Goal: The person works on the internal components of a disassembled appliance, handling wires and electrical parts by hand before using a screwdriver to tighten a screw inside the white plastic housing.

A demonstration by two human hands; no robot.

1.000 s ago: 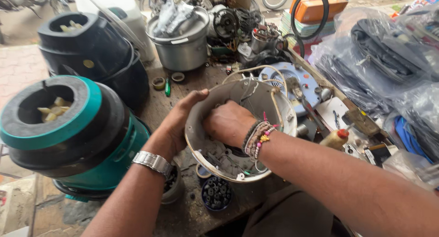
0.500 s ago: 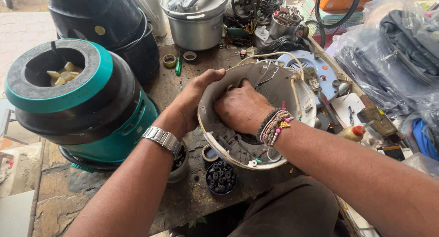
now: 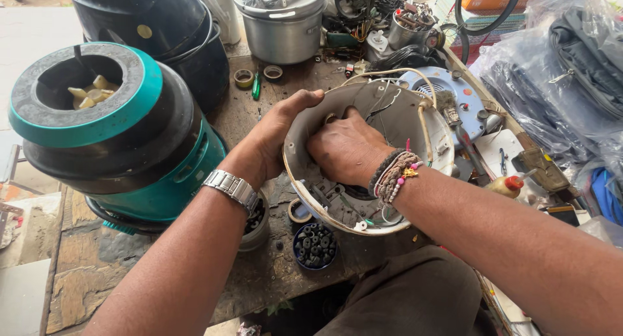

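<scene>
A round grey appliance shell [image 3: 433, 136] with wires inside stands tilted on the workbench in the middle of the head view. My left hand [image 3: 274, 132], with a metal watch on the wrist, grips the shell's left rim. My right hand [image 3: 345, 149], with bead bracelets on the wrist, is pushed down inside the shell, fingers curled against its inner wall. What those fingers touch is hidden.
A big teal and black appliance body [image 3: 110, 135] stands at the left. A metal pot [image 3: 282, 26] and black tubs [image 3: 162, 24] are behind. A small cup of black parts [image 3: 315, 245] sits near the front edge. Plastic-wrapped goods [image 3: 571, 70] and a glue bottle [image 3: 509, 183] lie at the right.
The view has drifted downward a little. Both hands stay on the shell; my right hand has shifted slightly deeper toward its left inner wall.
</scene>
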